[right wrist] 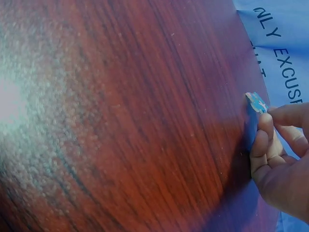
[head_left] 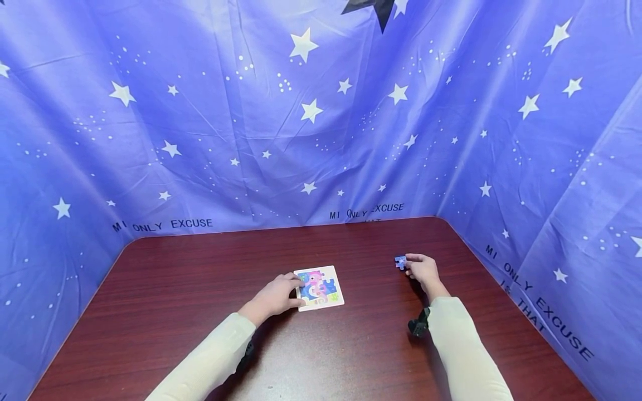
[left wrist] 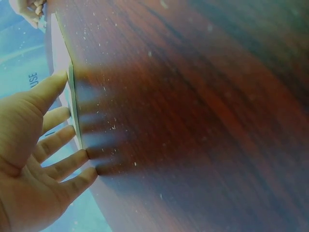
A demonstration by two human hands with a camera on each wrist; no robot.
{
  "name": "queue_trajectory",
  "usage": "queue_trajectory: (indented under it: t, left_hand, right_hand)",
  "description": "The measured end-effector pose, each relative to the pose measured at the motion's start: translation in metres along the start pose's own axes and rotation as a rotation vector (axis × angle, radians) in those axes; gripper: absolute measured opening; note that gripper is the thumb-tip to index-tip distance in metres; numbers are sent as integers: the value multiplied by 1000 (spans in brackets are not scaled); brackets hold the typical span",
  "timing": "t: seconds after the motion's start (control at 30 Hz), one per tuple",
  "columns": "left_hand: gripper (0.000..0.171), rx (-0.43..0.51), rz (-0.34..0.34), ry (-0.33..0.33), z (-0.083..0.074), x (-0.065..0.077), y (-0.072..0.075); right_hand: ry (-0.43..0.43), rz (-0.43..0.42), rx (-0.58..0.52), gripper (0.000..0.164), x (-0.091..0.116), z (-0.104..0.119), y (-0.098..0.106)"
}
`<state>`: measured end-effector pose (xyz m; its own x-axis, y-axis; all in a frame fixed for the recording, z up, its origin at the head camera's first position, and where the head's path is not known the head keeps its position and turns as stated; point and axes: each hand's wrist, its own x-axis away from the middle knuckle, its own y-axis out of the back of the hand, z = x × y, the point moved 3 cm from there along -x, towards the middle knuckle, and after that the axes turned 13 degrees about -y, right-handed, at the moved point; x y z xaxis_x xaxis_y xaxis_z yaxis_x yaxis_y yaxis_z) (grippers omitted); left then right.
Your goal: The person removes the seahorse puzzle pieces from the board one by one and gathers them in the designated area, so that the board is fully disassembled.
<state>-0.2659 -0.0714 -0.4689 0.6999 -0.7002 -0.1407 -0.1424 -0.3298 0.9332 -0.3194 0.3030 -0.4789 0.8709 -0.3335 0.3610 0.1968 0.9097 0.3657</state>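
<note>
A square jigsaw puzzle board (head_left: 337, 277) with a pale border lies on the table, part of its pink and blue picture filled with pieces. At its left edge rests my left hand (head_left: 275, 295); in the left wrist view the fingers are spread and fairly straight, thumb and fingertips along the rim of the board (left wrist: 60, 46). Off to the right, my right hand (head_left: 423, 270) pinches a blue puzzle piece (head_left: 399, 262) between thumb and fingers. The right wrist view shows this piece (right wrist: 256, 102) held just over the table, white marks on its face.
The dark red wooden table (head_left: 200, 289) has rounded far corners. A blue cloth (head_left: 225, 139) with stars and lettering hangs behind it and along both sides. Small dark devices are strapped under both wrists, such as the right wrist camera (head_left: 418, 324).
</note>
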Motion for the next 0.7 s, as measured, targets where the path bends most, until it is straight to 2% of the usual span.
queue_trajectory:
  t: [0.3,0.47,0.7]
  left_hand:
    - [46,12,5,11,1,0,-1]
    - [45,11,5,13,1,0,-1]
    - [46,8,6,11,0,0,0]
  right_hand:
    - [11,-13,64,46,2,2,-2]
    - [5,-51,98,48,2,1,-4]
    - [37,-127,244,45,2,2,-6]
